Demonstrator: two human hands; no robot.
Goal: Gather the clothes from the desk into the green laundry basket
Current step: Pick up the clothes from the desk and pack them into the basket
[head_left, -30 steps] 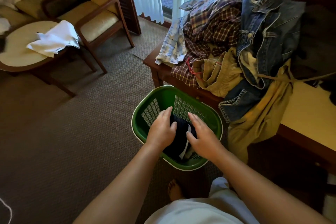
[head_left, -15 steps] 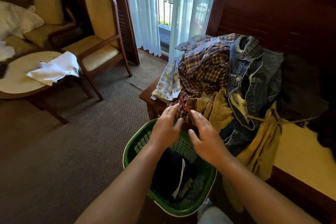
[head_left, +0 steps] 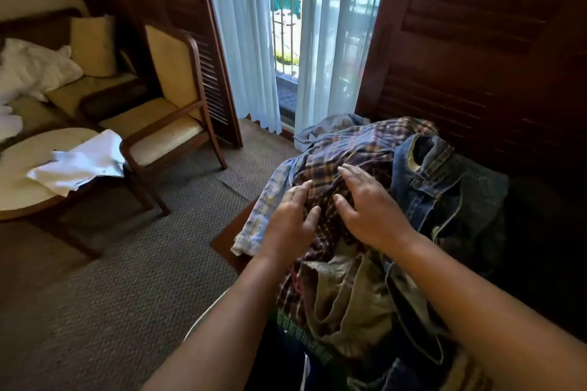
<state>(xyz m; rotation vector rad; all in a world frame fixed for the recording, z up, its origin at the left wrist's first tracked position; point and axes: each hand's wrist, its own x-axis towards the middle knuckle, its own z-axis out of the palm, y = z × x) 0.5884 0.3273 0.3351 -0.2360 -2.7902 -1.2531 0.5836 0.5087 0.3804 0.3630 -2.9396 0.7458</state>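
Note:
A heap of clothes lies on the wooden desk (head_left: 227, 240): a dark plaid shirt (head_left: 352, 152) on top, a light blue checked shirt (head_left: 270, 200) at its left edge, a denim jacket (head_left: 444, 190) to the right, and an olive garment (head_left: 346, 298) hanging over the front. My left hand (head_left: 290, 220) and my right hand (head_left: 368, 206) rest flat on the plaid shirt, fingers spread, gripping nothing. The green laundry basket (head_left: 298, 333) stands below the desk's front edge, mostly hidden by my arms and the hanging clothes.
A wooden armchair (head_left: 171, 114) with yellow cushions stands to the left on the carpet. A round low table (head_left: 28, 174) holds a white cloth (head_left: 82, 165). Sheer curtains (head_left: 247, 35) cover a balcony door behind the desk. Dark louvred shutters (head_left: 476, 41) rise at the right.
Both hands rose out of the basket, leaving a dark garment in it, and moved up and forward onto the plaid shirt. The view tilted upward.

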